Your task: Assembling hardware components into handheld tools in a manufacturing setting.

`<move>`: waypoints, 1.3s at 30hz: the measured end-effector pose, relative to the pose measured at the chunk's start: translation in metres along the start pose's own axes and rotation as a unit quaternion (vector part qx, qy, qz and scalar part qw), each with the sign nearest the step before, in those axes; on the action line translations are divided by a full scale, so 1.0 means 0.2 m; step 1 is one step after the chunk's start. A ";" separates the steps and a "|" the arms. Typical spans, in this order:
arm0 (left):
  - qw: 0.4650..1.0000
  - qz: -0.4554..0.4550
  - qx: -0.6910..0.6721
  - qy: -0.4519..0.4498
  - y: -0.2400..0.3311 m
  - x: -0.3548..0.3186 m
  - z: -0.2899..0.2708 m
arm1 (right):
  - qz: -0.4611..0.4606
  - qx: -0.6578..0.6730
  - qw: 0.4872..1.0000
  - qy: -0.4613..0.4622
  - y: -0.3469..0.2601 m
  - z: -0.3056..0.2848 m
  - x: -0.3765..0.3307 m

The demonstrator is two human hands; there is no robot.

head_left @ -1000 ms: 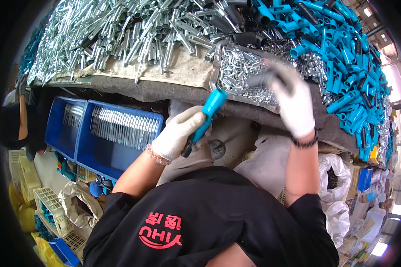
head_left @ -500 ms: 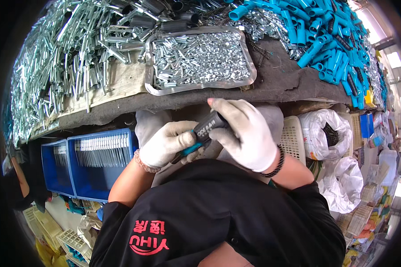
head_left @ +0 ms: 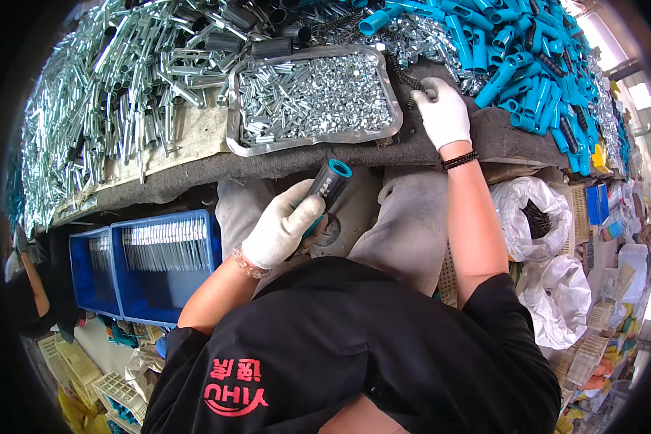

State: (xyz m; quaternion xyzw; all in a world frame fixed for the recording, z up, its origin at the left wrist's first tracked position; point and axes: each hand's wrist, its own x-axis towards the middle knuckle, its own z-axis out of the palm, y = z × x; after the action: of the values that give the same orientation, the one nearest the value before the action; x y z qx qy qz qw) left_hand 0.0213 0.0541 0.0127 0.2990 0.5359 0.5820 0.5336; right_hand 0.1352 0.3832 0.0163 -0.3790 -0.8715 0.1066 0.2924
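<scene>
My left hand [head_left: 282,231], in a white glove, grips a blue tubular handle with a dark sleeve [head_left: 329,182] in front of my lap, below the table edge. My right hand [head_left: 443,112], also gloved, reaches up onto the table. Its fingertips curl over small dark parts beside the metal tray [head_left: 240,141]. What the fingers hold is hidden. The tray is filled with small silver pieces. A heap of blue handles [head_left: 517,61] lies just right of my right hand.
A big pile of silver rods [head_left: 116,101] covers the table's left side. Below the table stands a blue bin [head_left: 195,246] with rows of silver pieces. White sacks [head_left: 539,224] and plastic crates sit at the right. Another person's arm [head_left: 36,289] shows at the far left.
My right hand has left the handle at my lap and reached up to the table beside the tray. My left hand still holds the handle, now with its blue end up.
</scene>
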 end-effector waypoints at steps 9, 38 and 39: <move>0.998 -0.047 0.001 0.042 -0.04 -0.05 -0.06 | 0.109 0.020 0.993 0.043 0.03 -0.14 -0.01; 0.958 0.121 0.261 -0.013 -0.04 0.02 -0.05 | -0.072 0.229 0.952 -0.189 -0.53 -0.46 -0.62; 0.921 0.158 0.356 -0.003 0.00 0.02 -0.03 | -0.024 0.233 0.948 -0.215 -0.54 -0.42 -0.64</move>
State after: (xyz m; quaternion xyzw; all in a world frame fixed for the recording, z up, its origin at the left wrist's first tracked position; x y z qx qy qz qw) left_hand 0.0139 0.0568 0.0109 0.5518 0.6519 0.4287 0.2944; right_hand 0.1902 0.2134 0.0728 -0.2474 -0.8736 0.3781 0.1809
